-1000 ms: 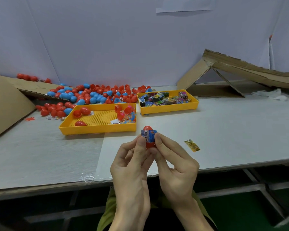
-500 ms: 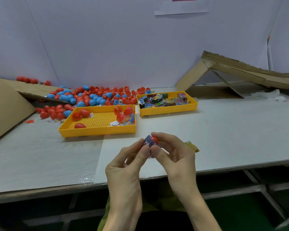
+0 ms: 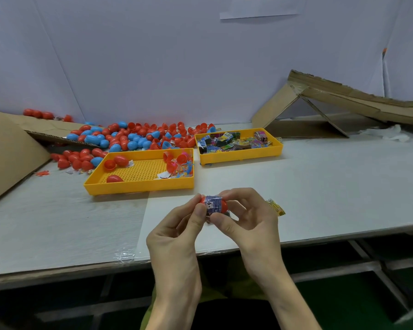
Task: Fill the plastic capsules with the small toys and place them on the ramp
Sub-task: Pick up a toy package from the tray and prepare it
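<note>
One red plastic capsule (image 3: 215, 204), purple printed band round it, pinched between my left hand (image 3: 177, 234) and right hand (image 3: 246, 220); risk: thumbs slip, halves spring apart, toy drops off white table (image 3: 320, 186).

Red capsule (image 3: 221, 205) with purple wrapper (image 3: 213, 204) pinched between left hand (image 3: 177, 236) and right hand (image 3: 250, 220) above white table (image 3: 320, 186).

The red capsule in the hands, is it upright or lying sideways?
Sideways. The red capsule lies horizontal between the left hand and right hand, red ends showing either side of its purple label.
</note>
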